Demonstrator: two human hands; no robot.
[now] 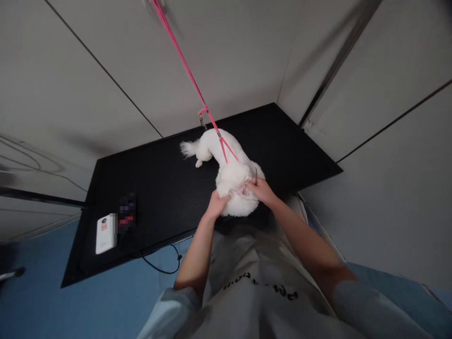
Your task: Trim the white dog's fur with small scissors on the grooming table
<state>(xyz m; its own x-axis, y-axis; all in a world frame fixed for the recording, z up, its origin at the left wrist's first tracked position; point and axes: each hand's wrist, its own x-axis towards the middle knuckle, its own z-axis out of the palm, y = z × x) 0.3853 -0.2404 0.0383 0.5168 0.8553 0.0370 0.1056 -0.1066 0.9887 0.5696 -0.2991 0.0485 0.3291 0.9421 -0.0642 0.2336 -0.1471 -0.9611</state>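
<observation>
- white dog (226, 165) lies lengthwise on black tabletop (158, 188), tail far-left, head toward the person
- left hand (217, 205) and right hand (259, 189) both closed on its head fur

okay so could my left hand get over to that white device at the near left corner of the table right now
Probably yes. The left hand rests on the white dog, and only bare black table lies between it and the white device. It would have to let go of the dog, though.

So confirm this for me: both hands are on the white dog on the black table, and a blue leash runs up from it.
Not quite: the leash is pink, not blue, as the head view shows. Both the left hand and right hand are on the white dog on the black table.
</observation>
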